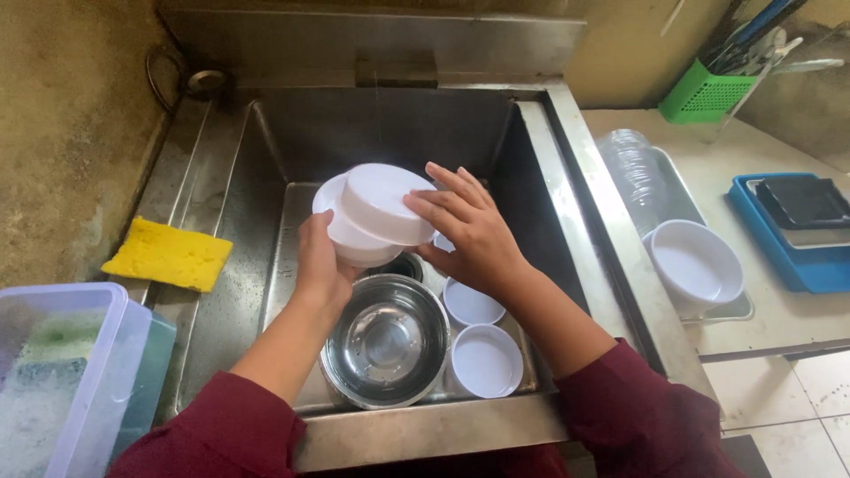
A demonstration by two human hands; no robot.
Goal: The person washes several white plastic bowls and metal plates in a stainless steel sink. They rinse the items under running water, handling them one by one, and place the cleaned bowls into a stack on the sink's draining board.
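left hand (320, 265) grips bowls (376, 212) | right hand (469, 232) covers them | fingertips hidden

Both hands hold two stacked bowls (376, 212) over the middle of the sink (531, 150), the left hand (320, 265) beneath them and the right hand (474, 230) on their right side. Below, in the sink, a metal bowl (386, 341) sits with two small cups (478, 336) just to its right. A sponge (168, 255) lies on the sink's left ledge, with a lidded box (62, 372) in front of it. To the right, a tray (735, 310) on the table (779, 327) carries a bowl (695, 263), and a basket (704, 93) stands behind.
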